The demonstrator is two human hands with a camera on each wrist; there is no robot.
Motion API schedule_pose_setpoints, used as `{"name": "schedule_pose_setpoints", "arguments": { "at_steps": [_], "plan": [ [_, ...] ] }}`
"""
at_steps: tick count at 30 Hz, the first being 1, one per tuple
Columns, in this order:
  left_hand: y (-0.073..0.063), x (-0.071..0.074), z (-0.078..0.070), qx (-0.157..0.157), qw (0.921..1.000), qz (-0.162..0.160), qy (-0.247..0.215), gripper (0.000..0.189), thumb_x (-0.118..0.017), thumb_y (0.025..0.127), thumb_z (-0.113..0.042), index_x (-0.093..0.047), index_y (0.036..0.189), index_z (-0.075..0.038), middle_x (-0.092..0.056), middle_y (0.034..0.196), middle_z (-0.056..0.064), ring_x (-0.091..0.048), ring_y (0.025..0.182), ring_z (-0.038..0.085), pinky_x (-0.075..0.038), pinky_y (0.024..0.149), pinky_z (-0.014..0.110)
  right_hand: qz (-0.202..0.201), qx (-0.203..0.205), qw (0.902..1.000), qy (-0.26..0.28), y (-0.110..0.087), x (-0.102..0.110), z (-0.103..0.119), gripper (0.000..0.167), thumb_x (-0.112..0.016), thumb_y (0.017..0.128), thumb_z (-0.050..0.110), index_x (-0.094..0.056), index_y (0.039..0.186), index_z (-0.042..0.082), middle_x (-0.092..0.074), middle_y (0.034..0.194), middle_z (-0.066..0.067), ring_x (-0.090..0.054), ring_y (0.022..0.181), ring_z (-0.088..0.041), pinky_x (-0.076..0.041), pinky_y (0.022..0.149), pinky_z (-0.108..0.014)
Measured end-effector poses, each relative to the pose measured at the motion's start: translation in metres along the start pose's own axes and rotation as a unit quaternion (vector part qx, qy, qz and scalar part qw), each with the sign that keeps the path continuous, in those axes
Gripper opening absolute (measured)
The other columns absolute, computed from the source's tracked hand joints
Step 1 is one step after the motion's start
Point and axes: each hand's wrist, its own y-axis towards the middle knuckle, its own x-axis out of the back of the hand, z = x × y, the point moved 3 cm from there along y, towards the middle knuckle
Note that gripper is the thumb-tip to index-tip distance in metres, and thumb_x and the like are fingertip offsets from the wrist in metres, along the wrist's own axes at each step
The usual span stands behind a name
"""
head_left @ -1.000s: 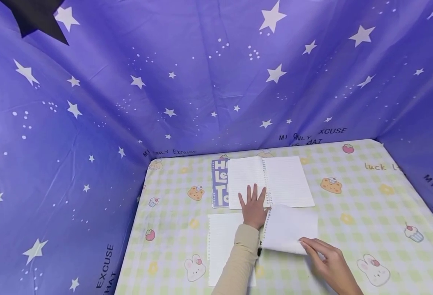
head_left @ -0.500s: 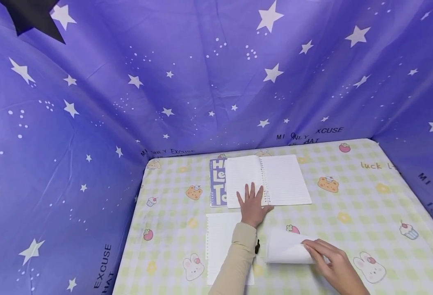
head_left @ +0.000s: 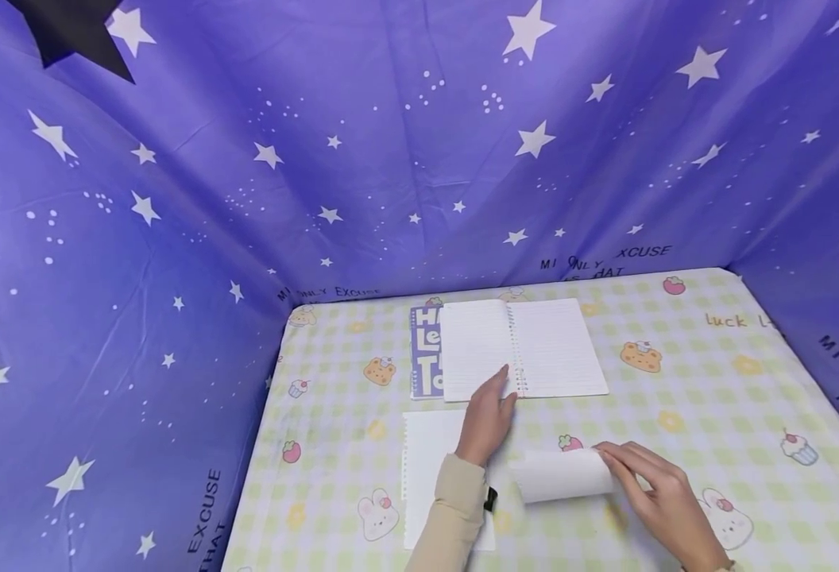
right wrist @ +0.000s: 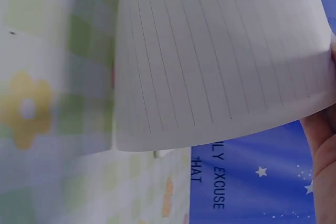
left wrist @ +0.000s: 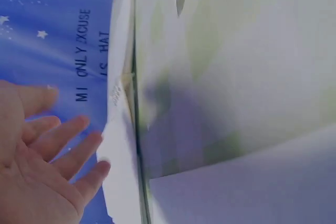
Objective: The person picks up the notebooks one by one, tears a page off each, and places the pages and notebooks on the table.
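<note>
A loose lined sheet of paper (head_left: 566,478) hangs curled above the table, pinched at its upper right corner between the thumb and fingers of my right hand (head_left: 655,492). Its printed lines fill much of the right wrist view. An open spiral notebook (head_left: 562,349) lies flat at the back, blank lined pages facing up. My left hand (head_left: 487,421) is at the near edge of its left page, by the spiral; in the left wrist view its fingers (left wrist: 65,137) are spread and loosely bent, holding nothing. Another torn-edged sheet (head_left: 434,453) lies in front, partly under the left forearm.
A purple cover with white lettering (head_left: 427,357) shows from beneath the notebook's left side. A checked tablecloth (head_left: 720,413) with cartoon prints spreads over the table. Purple star-patterned curtains (head_left: 391,159) stand close behind and at both sides.
The sheet in my right hand has come away from the notebook's near edge, toward me, and now curls. My left hand, earlier pressed flat with fingers spread, has drawn back slightly and turned.
</note>
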Motion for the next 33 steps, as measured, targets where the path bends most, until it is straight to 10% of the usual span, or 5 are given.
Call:
{"name": "schedule_pose_setpoints", "arguments": {
  "at_steps": [7, 15, 25, 33],
  "plan": [
    [-0.033, 0.006, -0.007, -0.007, 0.9959, 0.063, -0.064, 0.063, -0.047, 0.089, 0.007, -0.046, 0.147, -0.017, -0.063, 0.135, -0.005, -0.055, 0.130, 0.014, -0.042, 0.112, 0.032, -0.052, 0.033, 0.9981, -0.006, 0.015, 0.008, -0.003, 0.019, -0.069, 0.086, -0.008, -0.076, 0.101, 0.001, -0.075, 0.090, -0.005, -0.064, 0.088, 0.008, -0.049, 0.084, -0.004],
    [-0.061, 0.005, -0.018, -0.046, 0.9865, 0.115, -0.107, 0.043, -0.052, 0.091, 0.000, -0.058, 0.131, -0.016, -0.065, 0.130, -0.004, -0.058, 0.124, 0.008, -0.047, 0.106, 0.025, -0.088, 0.010, 0.9960, -0.011, 0.029, 0.016, -0.007, 0.024, -0.069, 0.082, -0.013, -0.076, 0.102, -0.001, -0.076, 0.095, -0.003, -0.063, 0.097, 0.011, -0.046, 0.086, -0.003],
    [-0.086, 0.003, -0.021, 0.006, 0.9580, 0.141, -0.249, 0.029, -0.053, 0.098, -0.008, -0.063, 0.124, -0.014, -0.072, 0.107, -0.008, -0.064, 0.095, -0.003, -0.053, 0.088, 0.017, -0.096, -0.050, 0.9928, -0.052, 0.043, 0.021, -0.012, 0.025, -0.070, 0.084, -0.011, -0.076, 0.105, 0.000, -0.075, 0.094, -0.006, -0.057, 0.099, 0.019, -0.043, 0.084, 0.001],
    [-0.097, -0.004, -0.015, 0.086, 0.9385, 0.119, -0.313, 0.025, -0.057, 0.096, -0.013, -0.065, 0.119, -0.008, -0.070, 0.093, -0.009, -0.065, 0.079, -0.001, -0.056, 0.073, 0.015, -0.066, -0.091, 0.9902, -0.083, 0.040, 0.008, -0.034, 0.018, -0.071, 0.087, -0.003, -0.077, 0.101, 0.006, -0.071, 0.087, -0.009, -0.049, 0.075, 0.016, -0.040, 0.059, -0.004]
  ]
}}
